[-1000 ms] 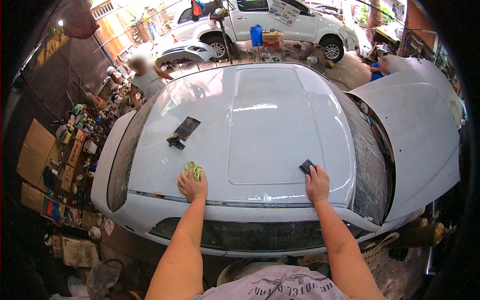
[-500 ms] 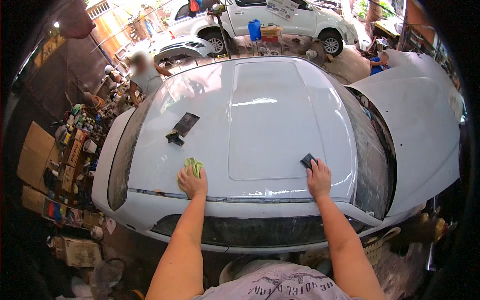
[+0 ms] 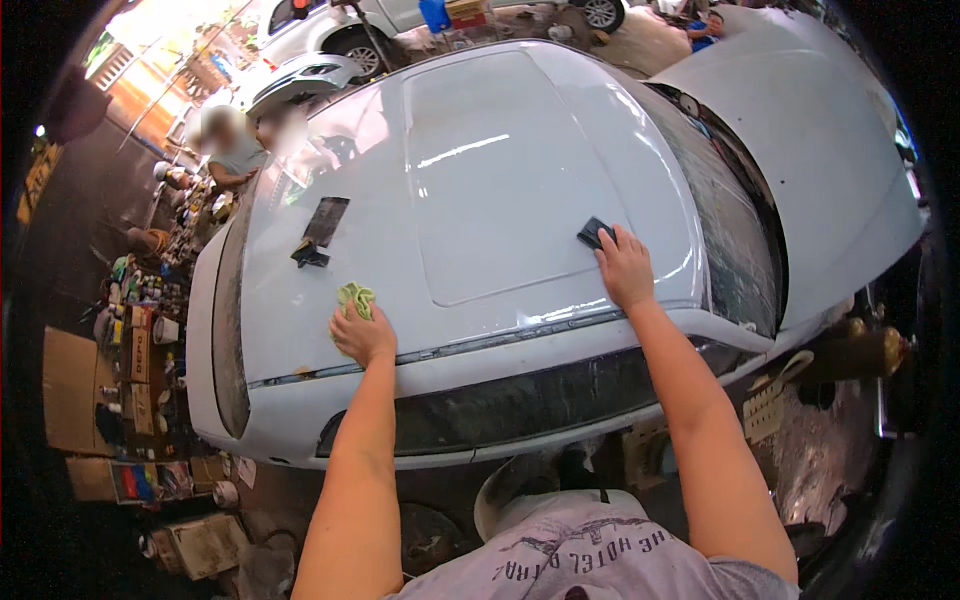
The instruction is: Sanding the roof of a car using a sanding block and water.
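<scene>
A car's pale grey, glossy roof [image 3: 500,215] spreads out before me, and both my hands rest on it. My left hand [image 3: 362,337] is closed round a crumpled yellow-green cloth [image 3: 355,296], pressed to the roof near its close edge. Farther right, my right hand [image 3: 626,268] grips a small black block [image 3: 594,233] lying flat on the roof by the corner of the outlined centre panel. Beyond the cloth lie a dark rectangular sheet [image 3: 327,221] and a crumpled black piece [image 3: 310,254], touched by neither hand.
The hood [image 3: 820,150] is raised on the right. Shelves and boxes [image 3: 140,370] crowd the left side, near a person [image 3: 232,150] at the car's far left. Another person in blue [image 3: 706,35] is beyond the hood. A white vehicle [image 3: 330,35] stands behind.
My view has tilted, so the car appears turned and higher in the picture. Both hands keep hold of the cloth and the block, with little clear shift on the roof.
</scene>
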Tool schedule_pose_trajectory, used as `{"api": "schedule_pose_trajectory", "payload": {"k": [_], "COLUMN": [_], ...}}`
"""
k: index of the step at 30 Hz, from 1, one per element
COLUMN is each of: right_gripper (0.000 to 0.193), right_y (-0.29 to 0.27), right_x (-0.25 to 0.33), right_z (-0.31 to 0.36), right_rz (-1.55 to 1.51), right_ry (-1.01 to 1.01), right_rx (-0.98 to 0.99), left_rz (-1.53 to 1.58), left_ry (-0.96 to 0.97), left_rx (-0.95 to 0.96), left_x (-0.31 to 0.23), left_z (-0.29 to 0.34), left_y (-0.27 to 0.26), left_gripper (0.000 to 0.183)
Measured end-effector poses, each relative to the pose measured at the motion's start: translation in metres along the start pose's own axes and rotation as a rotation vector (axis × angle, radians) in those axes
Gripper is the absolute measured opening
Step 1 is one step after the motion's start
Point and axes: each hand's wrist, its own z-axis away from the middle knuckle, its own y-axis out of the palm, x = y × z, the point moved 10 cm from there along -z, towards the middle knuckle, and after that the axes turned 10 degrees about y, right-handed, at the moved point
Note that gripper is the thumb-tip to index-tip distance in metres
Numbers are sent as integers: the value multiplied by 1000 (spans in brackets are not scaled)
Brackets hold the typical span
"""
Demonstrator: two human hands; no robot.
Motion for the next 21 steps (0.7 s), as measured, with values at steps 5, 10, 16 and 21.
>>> {"api": "schedule_pose_trajectory", "payload": {"k": [5,10,16,21], "right_gripper": [36,37,45,46], "right_y": [-5,-57,-145,-199], "right_x": [14,-13,-77,-106], "right_z": [-13,8,246,547], "right_rz": [108,-187,-312,-129], "right_ry": [-36,177,391,959], "right_rx": [100,106,180,601], "left_rz": [31,39,112,124], "left_ry": [-10,1,-49,-30], "left_rx": [16,21,8,99], "left_x": [1,1,12,15], "left_z": [3,2,0,-1], "left_y": [-3,-6,1,8], "left_gripper": [47,47,50,54]}}
